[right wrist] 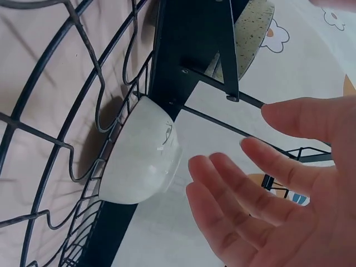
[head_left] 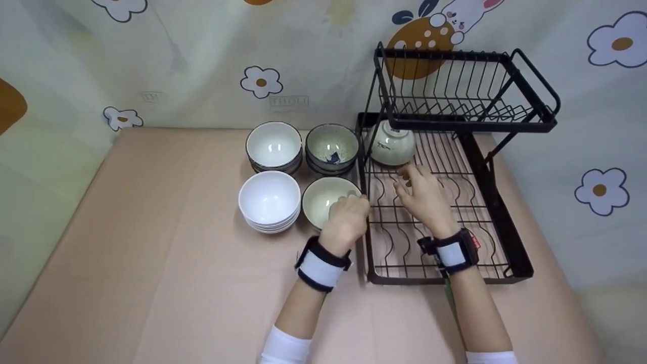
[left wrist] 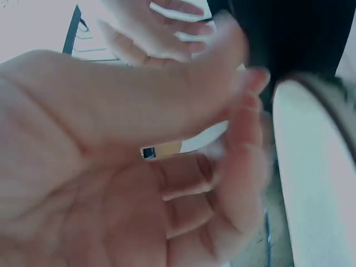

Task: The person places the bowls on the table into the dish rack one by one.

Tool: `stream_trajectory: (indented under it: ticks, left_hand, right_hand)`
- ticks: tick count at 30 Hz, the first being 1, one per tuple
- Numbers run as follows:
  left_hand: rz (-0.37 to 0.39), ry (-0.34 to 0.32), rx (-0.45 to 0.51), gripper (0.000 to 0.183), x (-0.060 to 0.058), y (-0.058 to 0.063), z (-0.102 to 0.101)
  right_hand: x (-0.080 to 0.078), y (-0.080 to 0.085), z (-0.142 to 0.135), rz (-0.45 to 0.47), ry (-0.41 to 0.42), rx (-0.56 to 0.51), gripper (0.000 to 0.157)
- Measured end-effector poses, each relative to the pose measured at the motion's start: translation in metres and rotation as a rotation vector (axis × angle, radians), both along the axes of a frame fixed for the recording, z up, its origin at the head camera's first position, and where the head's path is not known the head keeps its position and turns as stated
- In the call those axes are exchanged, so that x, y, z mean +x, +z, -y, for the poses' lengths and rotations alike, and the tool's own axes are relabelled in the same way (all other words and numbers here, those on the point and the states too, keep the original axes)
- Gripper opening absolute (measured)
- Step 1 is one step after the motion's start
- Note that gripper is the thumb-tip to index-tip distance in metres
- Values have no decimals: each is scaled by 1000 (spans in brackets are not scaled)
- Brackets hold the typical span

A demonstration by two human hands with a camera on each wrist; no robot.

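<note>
A pale green bowl (head_left: 393, 145) rests upside down on the lower tier of a black dish rack (head_left: 450, 277), at its back left. My right hand (head_left: 426, 198) is just in front of that bowl. In the right wrist view its fingers (right wrist: 239, 206) are spread and a gap separates them from the bowl (right wrist: 139, 156). My left hand (head_left: 346, 222) is over the right side of a cream bowl (head_left: 321, 199) beside the rack. In the left wrist view its fingers are loosely bent, the thumb close to the index finger, with nothing between them.
Left of the rack stand a stack of white bowls (head_left: 269, 199), a stack of dark-rimmed white bowls (head_left: 274, 145) and a stack of grey-green bowls (head_left: 332, 145). The rack's upper tier (head_left: 470, 124) overhangs the back of the lower one. A patterned cloth (head_left: 202, 65) hangs behind the table.
</note>
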State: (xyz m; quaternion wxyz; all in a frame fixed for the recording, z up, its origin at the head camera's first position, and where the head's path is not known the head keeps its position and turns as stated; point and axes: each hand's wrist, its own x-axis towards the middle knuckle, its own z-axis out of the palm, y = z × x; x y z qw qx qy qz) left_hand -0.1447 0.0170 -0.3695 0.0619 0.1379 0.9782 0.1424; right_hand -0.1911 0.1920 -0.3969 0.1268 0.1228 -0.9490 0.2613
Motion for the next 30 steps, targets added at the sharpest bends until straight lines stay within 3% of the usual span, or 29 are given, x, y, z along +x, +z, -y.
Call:
stream_trajectory:
  ticks: [3, 8, 11, 15, 22, 23, 24, 28, 30]
  left_hand:
    - [26, 32, -41, 25, -1, 0, 1]
    - [192, 74, -82, 27, -8, -5, -3]
    - [255, 112, -110, 27, -14, -12, -7]
    - [241, 161, -139, 25, -18, -20, -12]
    - [196, 208, -111, 25, -20, -23, -17]
    - [190, 207, -115, 26, -22, -27, -18]
    - [158, 204, -121, 27, -35, -55, -22]
    - [137, 155, -173, 22, -40, -66, -22]
    - [108, 120, -184, 18, -36, -62, -20]
  right_hand:
    - [1, 1, -2, 13, 10, 3, 25]
    - [0, 2, -2, 37, 41, 7, 22]
    - [-1, 2, -1, 48, 71, 11, 21]
    - [0, 3, 0, 56, 90, 20, 20]
    - [0, 2, -1, 56, 102, 23, 21]
    - [0, 2, -1, 59, 105, 22, 21]
    - [0, 2, -1, 59, 110, 23, 21]
    - [1, 2, 0, 72, 124, 26, 22]
    - [1, 2, 0, 84, 127, 22, 23]
